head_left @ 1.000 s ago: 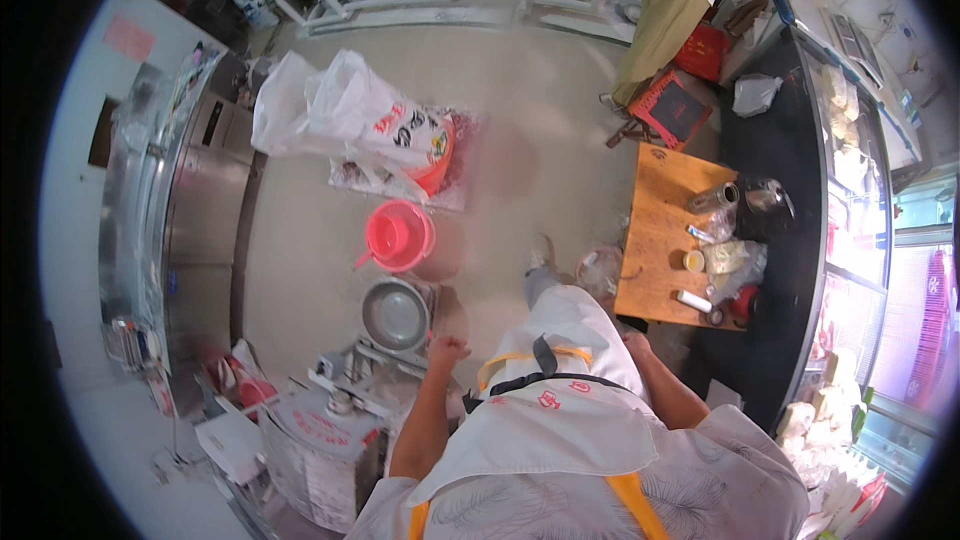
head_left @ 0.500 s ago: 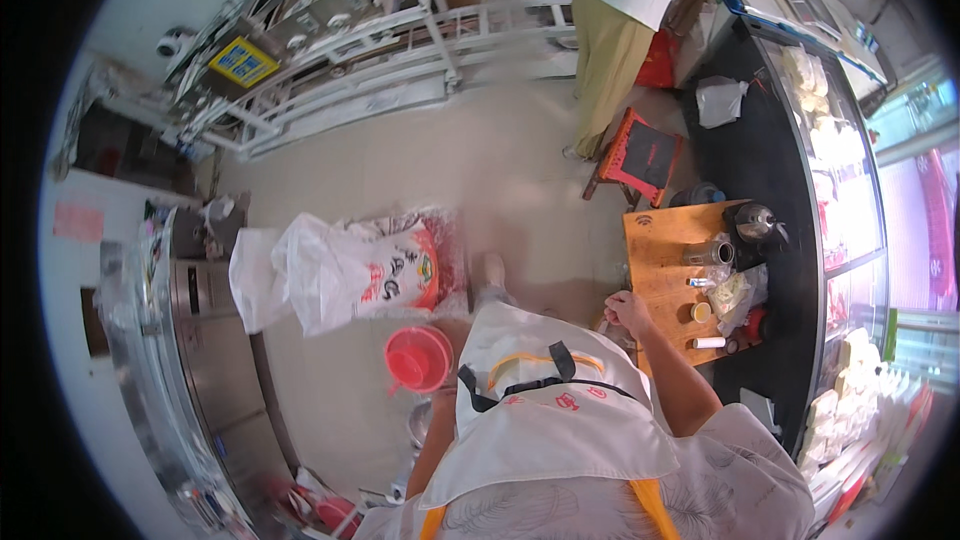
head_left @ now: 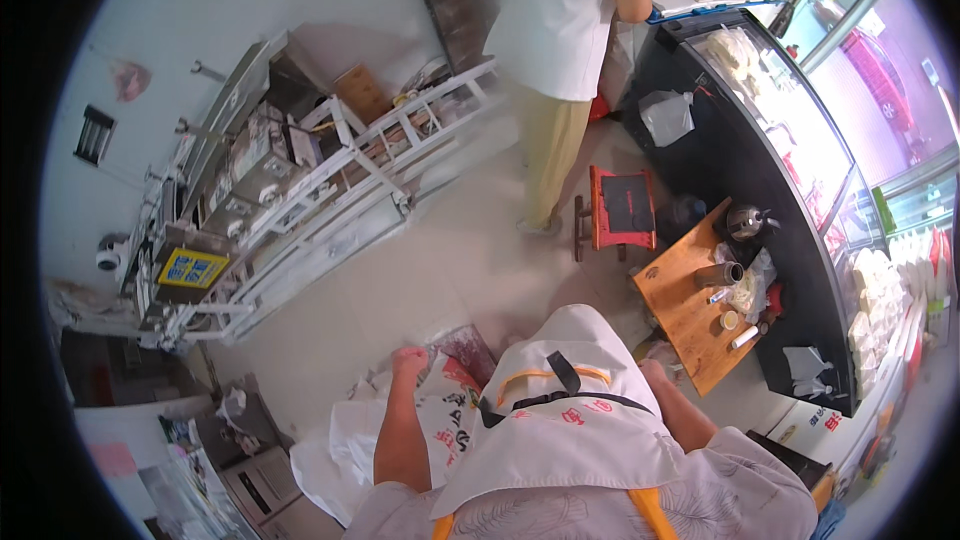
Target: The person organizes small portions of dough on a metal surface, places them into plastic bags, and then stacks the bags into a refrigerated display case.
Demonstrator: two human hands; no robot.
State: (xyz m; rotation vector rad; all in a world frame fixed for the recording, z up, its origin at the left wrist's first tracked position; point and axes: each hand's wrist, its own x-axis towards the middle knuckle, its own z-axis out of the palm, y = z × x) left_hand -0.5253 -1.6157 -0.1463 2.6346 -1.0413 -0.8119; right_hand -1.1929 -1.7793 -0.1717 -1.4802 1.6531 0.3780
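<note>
- Down at the person's left side, the left hand [head_left: 408, 361] hangs curled into a loose fist above the white printed flour sack [head_left: 445, 420] lying on the floor, apparently gripping nothing.
- Beside the apron, the right hand [head_left: 652, 372] is mostly hidden; I cannot tell its grip.
- Judging from the cramped floor, a foot could catch the sack, or the hip could knock the small wooden table [head_left: 690, 315].

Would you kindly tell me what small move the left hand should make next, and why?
Probably lower it and close it on the top edge of the white sack. The left hand hangs just above that sack and holds nothing, while the right hand is off by the wooden table.
</note>
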